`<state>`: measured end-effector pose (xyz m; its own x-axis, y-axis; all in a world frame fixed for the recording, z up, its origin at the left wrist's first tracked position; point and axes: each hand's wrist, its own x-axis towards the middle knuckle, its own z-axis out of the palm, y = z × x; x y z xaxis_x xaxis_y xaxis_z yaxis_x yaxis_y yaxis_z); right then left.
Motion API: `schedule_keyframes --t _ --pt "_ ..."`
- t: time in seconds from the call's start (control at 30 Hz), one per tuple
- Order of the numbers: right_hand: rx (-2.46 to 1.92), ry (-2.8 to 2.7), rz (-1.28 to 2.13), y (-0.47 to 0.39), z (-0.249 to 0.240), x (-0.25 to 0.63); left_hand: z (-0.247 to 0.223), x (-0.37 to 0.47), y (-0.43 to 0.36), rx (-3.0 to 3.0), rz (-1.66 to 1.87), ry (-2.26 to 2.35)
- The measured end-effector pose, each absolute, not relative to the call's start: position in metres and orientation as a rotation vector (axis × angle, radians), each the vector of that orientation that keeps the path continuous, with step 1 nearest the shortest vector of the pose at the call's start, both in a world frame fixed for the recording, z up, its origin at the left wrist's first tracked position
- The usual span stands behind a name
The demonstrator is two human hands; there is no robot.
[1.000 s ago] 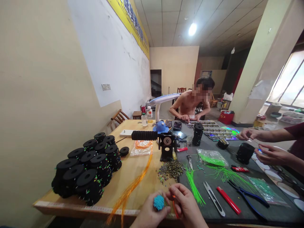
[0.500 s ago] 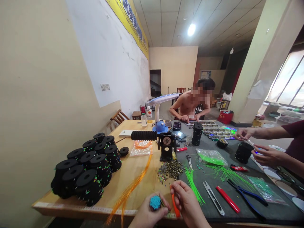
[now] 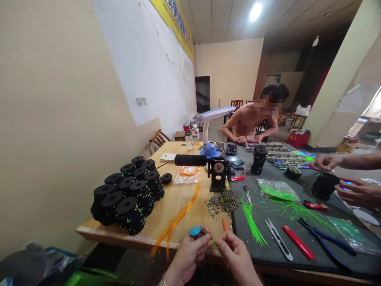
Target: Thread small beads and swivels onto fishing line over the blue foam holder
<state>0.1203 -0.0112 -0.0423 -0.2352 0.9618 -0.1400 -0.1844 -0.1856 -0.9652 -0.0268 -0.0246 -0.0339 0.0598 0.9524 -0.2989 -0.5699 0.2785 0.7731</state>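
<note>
My left hand (image 3: 190, 252), near the table's front edge, is closed around a small round thing with a bumpy turquoise top (image 3: 195, 231); its lower part is hidden in the palm. A thin greenish line (image 3: 212, 235) runs from its fingers towards my right hand (image 3: 236, 254), whose thumb and forefinger are pinched on the line's end. Just beyond the right fingertips lies an orange stick-like tool (image 3: 224, 225) with a thin tip, partly covered by the hand. A pile of small dark-and-gold beads (image 3: 228, 201) lies farther off on the wood.
Stacked black spools (image 3: 127, 204) fill the left side. Orange strands (image 3: 178, 216) hang over the front edge. A black winding device (image 3: 218, 172) stands mid-table. Thread snips (image 3: 278, 238), a red stick (image 3: 297, 241), pliers (image 3: 324, 240) and green strands (image 3: 252, 222) lie right. Two co-workers' hands are busy.
My view has tilted down and turned left. The right hand has drawn back towards me, now covering the lower part of the orange tool. My left hand still holds the turquoise-topped thing.
</note>
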Motion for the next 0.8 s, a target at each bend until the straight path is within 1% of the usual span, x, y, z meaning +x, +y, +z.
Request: schedule_keyframes --t 0.17,0.43,0.8 --pt "-1.075 -1.158 1.597 -0.020 -0.045 0.108 -0.039 -0.029 -0.027 0.476 1.268 0.880" --pt "-1.055 -1.255 1.581 -0.022 -0.049 0.100 -0.029 -0.025 -0.026 0.361 1.318 0.941" --pt "-1.058 -1.245 1.577 -0.022 -0.049 0.093 -0.028 -0.027 -0.024 0.297 1.317 0.958"
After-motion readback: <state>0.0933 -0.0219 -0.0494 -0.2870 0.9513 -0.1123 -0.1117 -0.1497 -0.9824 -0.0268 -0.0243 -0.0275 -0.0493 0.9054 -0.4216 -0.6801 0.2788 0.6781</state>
